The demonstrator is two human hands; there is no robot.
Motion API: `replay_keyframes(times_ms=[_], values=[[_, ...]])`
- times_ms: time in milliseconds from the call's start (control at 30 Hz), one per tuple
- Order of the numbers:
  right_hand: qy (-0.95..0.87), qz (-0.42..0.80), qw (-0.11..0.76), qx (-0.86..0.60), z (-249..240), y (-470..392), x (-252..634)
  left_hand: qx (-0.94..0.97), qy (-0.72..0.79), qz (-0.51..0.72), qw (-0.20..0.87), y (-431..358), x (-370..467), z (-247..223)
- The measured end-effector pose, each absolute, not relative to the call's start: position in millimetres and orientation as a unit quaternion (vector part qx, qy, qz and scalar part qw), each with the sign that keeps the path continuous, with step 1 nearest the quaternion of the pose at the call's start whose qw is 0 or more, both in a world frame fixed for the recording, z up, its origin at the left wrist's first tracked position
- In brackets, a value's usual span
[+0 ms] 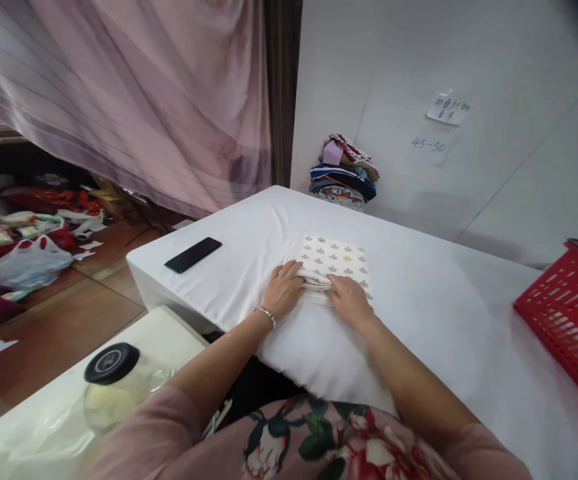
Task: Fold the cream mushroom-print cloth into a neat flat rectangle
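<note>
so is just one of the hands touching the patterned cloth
No, the left hand and right hand both touch the patterned cloth along its near side.

Phone (193, 255) left of cloth (333, 255), basket (571, 300) right

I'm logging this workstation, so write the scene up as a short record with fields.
Left hand: the left hand touches the near part of the patterned cloth
Right hand: the right hand touches the same cloth; grip unclear
Cloth: white with small printed motifs, folded
Surface: white-covered table
Left side: black phone on the table; black-lidded jar nearer the person
Right side: red basket
By the wall: fabric stack
</note>
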State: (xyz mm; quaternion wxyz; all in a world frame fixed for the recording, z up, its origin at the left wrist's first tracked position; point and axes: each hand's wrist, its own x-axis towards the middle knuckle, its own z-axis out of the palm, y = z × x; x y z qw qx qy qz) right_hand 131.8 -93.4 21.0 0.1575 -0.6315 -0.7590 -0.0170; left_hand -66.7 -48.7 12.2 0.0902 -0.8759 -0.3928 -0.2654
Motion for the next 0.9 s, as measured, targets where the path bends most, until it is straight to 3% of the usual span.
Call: replay_keyframes(times_ms=[533, 900], values=[[-0.779, -0.035, 0.113, -0.616, 26.8, -101.0, 118.6, -0.881, -0.358, -0.281, 0.127, -53.5, -80.0, 6.0], [-0.785, -0.026, 0.141, -0.602, 23.9, -92.4, 108.5, -0.865, -0.380, -0.303, 0.126, -49.9, -78.3, 0.2]])
